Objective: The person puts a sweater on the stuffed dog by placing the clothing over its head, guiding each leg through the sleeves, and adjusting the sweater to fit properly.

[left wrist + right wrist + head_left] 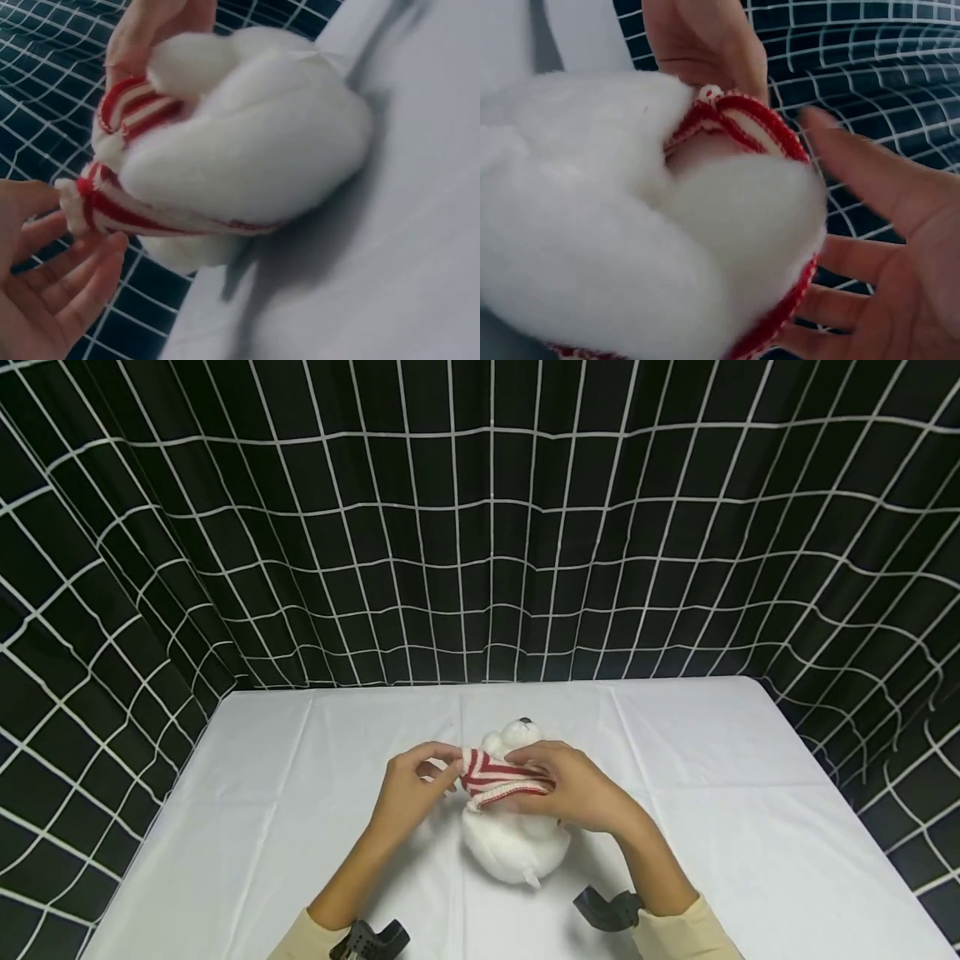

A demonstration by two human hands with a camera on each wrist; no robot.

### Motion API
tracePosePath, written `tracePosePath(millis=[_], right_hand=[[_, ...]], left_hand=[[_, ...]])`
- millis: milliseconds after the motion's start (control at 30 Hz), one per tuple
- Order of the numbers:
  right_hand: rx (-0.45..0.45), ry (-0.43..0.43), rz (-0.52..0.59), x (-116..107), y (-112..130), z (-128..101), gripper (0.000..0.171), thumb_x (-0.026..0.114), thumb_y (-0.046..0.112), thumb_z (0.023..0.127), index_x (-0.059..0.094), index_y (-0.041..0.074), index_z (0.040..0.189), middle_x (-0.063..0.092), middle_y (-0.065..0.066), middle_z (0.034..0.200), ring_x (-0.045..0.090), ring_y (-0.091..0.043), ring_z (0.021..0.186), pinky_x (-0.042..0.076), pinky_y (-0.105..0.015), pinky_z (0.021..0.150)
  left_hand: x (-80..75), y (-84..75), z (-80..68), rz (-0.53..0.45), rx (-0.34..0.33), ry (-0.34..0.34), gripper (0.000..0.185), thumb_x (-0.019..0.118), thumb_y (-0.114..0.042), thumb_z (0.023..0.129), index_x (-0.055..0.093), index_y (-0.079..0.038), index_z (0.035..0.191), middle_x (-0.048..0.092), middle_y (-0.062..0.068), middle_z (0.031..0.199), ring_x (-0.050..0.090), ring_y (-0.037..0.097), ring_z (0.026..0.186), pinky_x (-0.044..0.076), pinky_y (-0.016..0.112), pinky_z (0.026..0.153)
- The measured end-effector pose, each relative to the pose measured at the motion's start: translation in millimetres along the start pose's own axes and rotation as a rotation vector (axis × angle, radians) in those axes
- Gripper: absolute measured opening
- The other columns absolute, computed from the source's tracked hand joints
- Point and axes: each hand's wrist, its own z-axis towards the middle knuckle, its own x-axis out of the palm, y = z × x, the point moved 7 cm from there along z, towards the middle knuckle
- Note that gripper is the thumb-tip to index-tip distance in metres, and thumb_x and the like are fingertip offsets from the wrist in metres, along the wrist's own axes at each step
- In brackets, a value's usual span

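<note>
My left hand (411, 785) pinched the end of the red-and-white striped scarf (501, 778) wrapped around the white plush bear (514, 843), which sat on the white tablecloth (750, 827). My right hand (577, 789) lay across the scarf's other side, fingers (870, 180) fairly straight, pressing it against the bear

So the plush toy (513, 843) sits on the bench (750, 827), about mid-width and toward the near edge. The knit scarf (498, 777) is wrapped on its upper part. Left hand (412, 789) is at the scarf's left end, right hand (577, 789) lies over its right side. The curtain (480, 527) hangs behind the bench.
</note>
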Motion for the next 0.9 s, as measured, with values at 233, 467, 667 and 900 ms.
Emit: tracePosePath(millis=[233, 467, 667, 900], right_hand=[[0.058, -0.093, 0.125, -8, -3, 1, 0.029, 0.074, 0.027, 0.093, 0.075, 0.009, 0.116, 0.072, -0.004, 0.118, 0.061, -0.027, 0.12, 0.047, -0.052, 0.1], [-0.022, -0.153, 0.03, 12, 7, 7, 0.022, 0.079, 0.016, 0.088, 0.078, 0.007, 0.108, 0.074, -0.004, 0.107, 0.067, -0.022, 0.103, 0.054, -0.041, 0.09], [0.04, -0.27, -0.034, 23, 13, 8, 0.019, 0.08, 0.031, 0.088, 0.081, 0.014, 0.096, 0.074, 0.004, 0.094, 0.068, -0.016, 0.091, 0.054, -0.039, 0.08], [0.142, -0.421, -0.223, 25, 22, 3, 0.014, 0.08, 0.033, 0.08, 0.081, 0.019, 0.082, 0.073, 0.008, 0.08, 0.066, -0.012, 0.075, 0.051, -0.037, 0.064]], left_hand=[[1.6, -0.2, 11.8, 0.001, -0.089, 0.085, 0.016, 0.071, -0.015, 0.096, 0.078, -0.004, 0.105, 0.075, 0.007, 0.084, 0.071, 0.026, 0.065, 0.057, 0.029, 0.061], [8.6, -6.8, 14.8, 0.244, -0.177, 0.308, 0.027, 0.075, -0.025, 0.089, 0.077, -0.01, 0.111, 0.072, -0.001, 0.093, 0.068, 0.021, 0.066, 0.048, 0.03, 0.057], [15.2, -10.8, 10.5, 0.388, -0.146, 0.378, 0.028, 0.073, -0.032, 0.089, 0.075, -0.018, 0.113, 0.069, -0.006, 0.095, 0.063, 0.007, 0.069, 0.048, 0.03, 0.061], [23.2, -25.1, 1.9, 0.518, -0.076, 0.319, 0.03, 0.072, -0.036, 0.087, 0.074, -0.021, 0.112, 0.068, -0.009, 0.085, 0.058, 0.003, 0.066, 0.046, 0.028, 0.056]])
